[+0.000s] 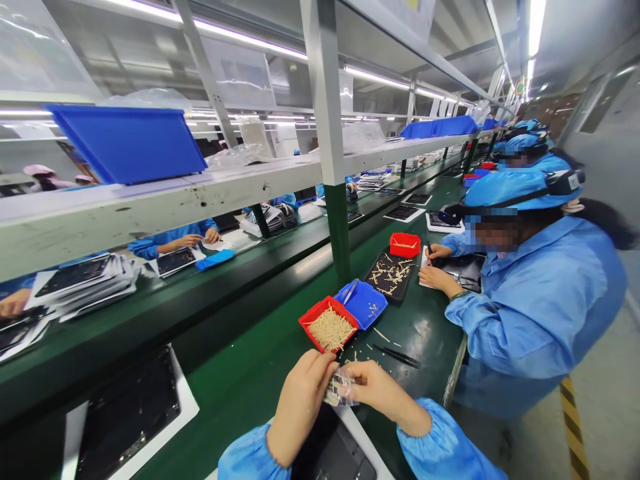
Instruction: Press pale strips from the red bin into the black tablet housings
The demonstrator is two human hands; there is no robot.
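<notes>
Between my two hands is a small clear plastic bag (341, 387) with small pale pieces in it. My left hand (303, 400) pinches its upper left side, and my right hand (379, 392) grips it from the right. Below the hands a black flat panel (333, 450) lies on a white sheet, partly covered by my left arm. Just beyond my fingers stands a red bin (305, 323) full of thin beige strips (331, 328). A blue bin (364, 305) touches it, with tweezers and a few small bits inside. Black tweezers (397, 355) rest on the green bench to the right.
A black tray (373, 275) with scattered strips and another red bin (405, 244) sit further along. At right, a co-worker in blue (540, 287) handles a panel. A post (330, 133) and shelf (240, 187) rise ahead. Another panel (131, 407) lies at lower left.
</notes>
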